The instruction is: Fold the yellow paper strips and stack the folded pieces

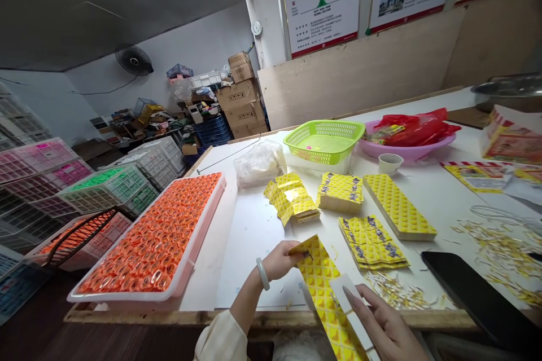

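Observation:
My left hand point(281, 260) pinches the top corner of a long yellow patterned sheet point(322, 281) at the table's near edge. My right hand point(387, 328) grips the lower part of the same sheet, fingers curled over a white strip along its side. A pale bracelet sits on my left wrist. Stacks of similar yellow sheets point(341, 190) lie just beyond my hands.
A pink tray of orange pieces point(160, 233) fills the table's left side. Farther back sit a green basket point(324, 139), a pink bowl with red bags point(406, 134), a small white cup point(390, 162) and a plastic bag point(259, 162). A black phone point(478, 298) and paper scraps lie at right. Crates stand at far left.

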Available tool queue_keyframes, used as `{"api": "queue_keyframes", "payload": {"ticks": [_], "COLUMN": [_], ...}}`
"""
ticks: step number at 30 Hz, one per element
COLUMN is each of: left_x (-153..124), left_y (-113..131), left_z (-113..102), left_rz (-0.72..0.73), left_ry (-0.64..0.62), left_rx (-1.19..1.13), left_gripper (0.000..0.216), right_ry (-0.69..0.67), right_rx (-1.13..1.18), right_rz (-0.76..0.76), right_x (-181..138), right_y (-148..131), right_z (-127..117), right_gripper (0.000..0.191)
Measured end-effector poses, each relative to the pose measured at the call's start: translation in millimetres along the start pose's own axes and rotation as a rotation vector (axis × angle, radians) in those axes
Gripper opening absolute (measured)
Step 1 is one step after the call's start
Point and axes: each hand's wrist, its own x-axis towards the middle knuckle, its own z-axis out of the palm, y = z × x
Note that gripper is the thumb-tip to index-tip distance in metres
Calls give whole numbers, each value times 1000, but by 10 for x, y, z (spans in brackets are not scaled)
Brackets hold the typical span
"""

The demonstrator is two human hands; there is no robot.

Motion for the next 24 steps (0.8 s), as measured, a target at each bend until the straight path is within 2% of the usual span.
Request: {"api": "queue_keyframes", "payload": {"ticks": [3, 7, 13, 15, 17, 19, 20, 22, 24], "left_x": [-3, 11, -20, -65, -120, -177, -200, -216, -175], "left_y": [-28, -76, -115, -124, -144, -185, -215, -293, -387], "left_z": [-67, -142, -397, -512, -556, -475, -387, -160, 56], "left_rz": [-59, -151, -185, -105, 42, 163, 186, 228, 286], "left_ry": [-22, -57, -111, -31, 211, 458, 518, 490, 341], "left_rx": [57, 85, 101, 136, 222, 305, 318, 376, 573], "left_gripper": [31, 44, 55, 65, 71, 61, 53, 42, 47], "right_ry": [24, 51, -30, -10, 20, 13, -8, -62, -128], "right_rx": [-19, -68, 20, 53, 80, 72, 55, 15, -22], "right_rz": [1, 20, 42, 59, 63, 59, 56, 49, 29], "right_x": [7, 9, 113, 216, 336, 453, 506, 598, 678], "right_y": [61, 159, 194, 288, 420, 542, 586, 629, 623], "right_z": [-8, -27, -52, -57, -57, -47, -37, -3, 40], "right_gripper": [41, 42, 42, 44, 45, 45, 44, 44, 45]}}
